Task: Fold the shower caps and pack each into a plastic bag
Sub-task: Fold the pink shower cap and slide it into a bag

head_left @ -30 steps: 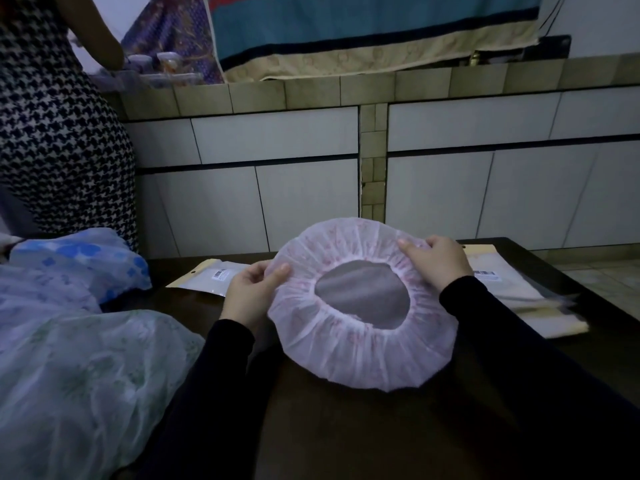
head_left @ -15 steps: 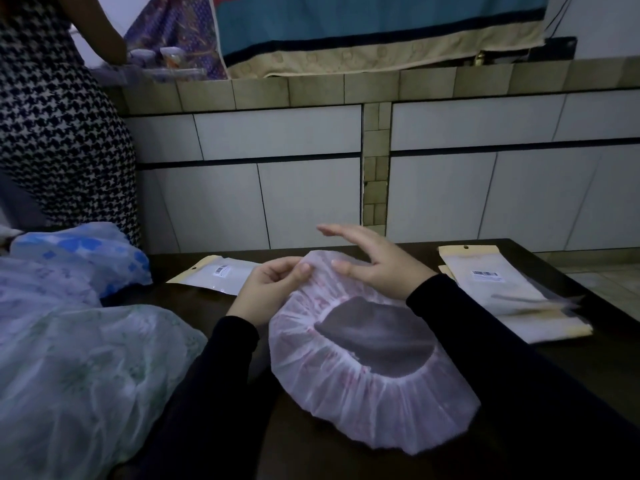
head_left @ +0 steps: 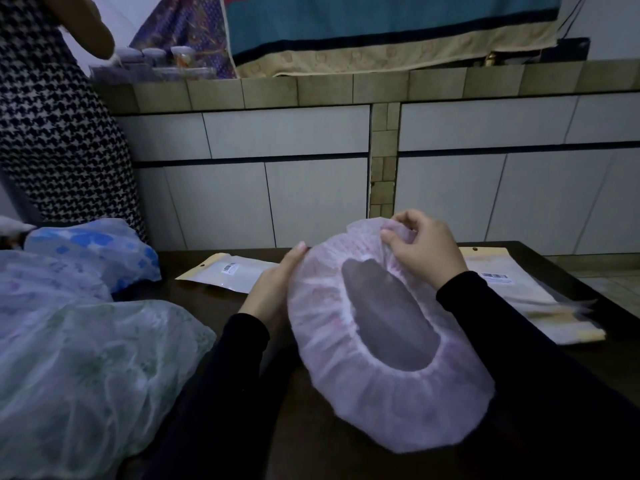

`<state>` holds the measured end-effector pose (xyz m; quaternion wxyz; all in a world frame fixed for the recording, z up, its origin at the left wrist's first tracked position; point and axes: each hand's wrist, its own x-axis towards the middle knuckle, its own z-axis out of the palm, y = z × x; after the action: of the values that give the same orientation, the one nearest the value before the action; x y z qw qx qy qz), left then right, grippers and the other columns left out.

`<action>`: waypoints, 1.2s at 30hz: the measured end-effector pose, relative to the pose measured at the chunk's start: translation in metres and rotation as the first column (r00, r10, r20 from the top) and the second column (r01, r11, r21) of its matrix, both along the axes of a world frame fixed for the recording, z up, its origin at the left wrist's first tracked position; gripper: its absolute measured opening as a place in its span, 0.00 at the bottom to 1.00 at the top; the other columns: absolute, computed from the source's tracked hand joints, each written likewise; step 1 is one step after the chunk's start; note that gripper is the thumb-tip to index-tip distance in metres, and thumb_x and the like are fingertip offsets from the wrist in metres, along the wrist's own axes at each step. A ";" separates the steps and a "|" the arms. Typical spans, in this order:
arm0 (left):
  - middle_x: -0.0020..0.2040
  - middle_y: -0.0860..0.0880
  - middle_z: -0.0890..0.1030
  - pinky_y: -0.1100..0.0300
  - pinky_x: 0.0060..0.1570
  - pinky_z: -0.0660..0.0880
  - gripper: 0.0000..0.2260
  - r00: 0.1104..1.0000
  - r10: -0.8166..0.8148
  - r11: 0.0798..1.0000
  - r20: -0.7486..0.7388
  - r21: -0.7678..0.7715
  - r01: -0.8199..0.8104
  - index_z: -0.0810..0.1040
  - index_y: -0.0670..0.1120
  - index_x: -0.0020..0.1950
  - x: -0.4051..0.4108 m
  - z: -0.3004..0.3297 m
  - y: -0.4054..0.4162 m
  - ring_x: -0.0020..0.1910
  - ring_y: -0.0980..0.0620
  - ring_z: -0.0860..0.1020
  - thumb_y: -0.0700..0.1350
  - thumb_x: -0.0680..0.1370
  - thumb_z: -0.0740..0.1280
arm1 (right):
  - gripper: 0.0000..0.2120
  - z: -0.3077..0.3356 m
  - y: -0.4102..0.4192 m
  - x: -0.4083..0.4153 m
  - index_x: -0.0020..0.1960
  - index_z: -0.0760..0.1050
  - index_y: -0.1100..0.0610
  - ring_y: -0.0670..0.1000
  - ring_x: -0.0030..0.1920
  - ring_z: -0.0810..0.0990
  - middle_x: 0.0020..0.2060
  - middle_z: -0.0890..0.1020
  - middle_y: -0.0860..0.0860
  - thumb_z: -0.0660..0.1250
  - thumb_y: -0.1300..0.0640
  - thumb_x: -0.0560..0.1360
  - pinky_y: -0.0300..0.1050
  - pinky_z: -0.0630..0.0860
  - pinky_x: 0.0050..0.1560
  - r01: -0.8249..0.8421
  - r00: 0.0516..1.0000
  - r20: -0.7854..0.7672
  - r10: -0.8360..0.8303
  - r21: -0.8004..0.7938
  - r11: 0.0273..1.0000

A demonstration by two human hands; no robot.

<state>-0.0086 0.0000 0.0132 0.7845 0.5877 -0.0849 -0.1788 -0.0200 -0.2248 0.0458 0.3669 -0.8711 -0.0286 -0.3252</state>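
A pale pink shower cap [head_left: 391, 393] with a ruffled elastic rim hangs over the dark table [head_left: 346, 462], its opening facing me. My left hand [head_left: 273, 285] holds its left edge from behind. My right hand [head_left: 420, 245] pinches the far top rim between thumb and fingers. One plastic bag [head_left: 228, 273] with a yellow header and barcode label lies flat on the table past my left hand. A stack of similar plastic bags [head_left: 519, 299] lies at the right.
A heap of shower caps [head_left: 79, 358], greenish and blue-patterned, fills the left side. Another person in a black-and-white houndstooth garment [head_left: 52, 133] stands at the far left by a tiled counter [head_left: 346, 88]. The table's right edge runs near the bag stack.
The cap was held spread round by both hands; now it has dropped lower toward me, and my right hand has shifted from the right rim to pinching the top rim.
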 end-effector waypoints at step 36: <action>0.56 0.48 0.81 0.53 0.58 0.70 0.13 0.585 -0.063 0.348 0.808 0.567 -0.746 0.79 0.49 0.56 -0.033 -0.002 -0.034 0.57 0.47 0.77 0.52 0.79 0.60 | 0.17 -0.054 -0.004 -0.054 0.70 0.69 0.51 0.48 0.70 0.66 0.72 0.67 0.49 0.55 0.55 0.82 0.41 0.63 0.67 -0.102 0.870 -0.493 0.008 -0.163 0.981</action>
<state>-0.0413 -0.0344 0.0115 0.2710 0.9222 -0.1351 0.2407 -0.0739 -0.2289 -0.0082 0.2893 -0.9539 0.0105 -0.0792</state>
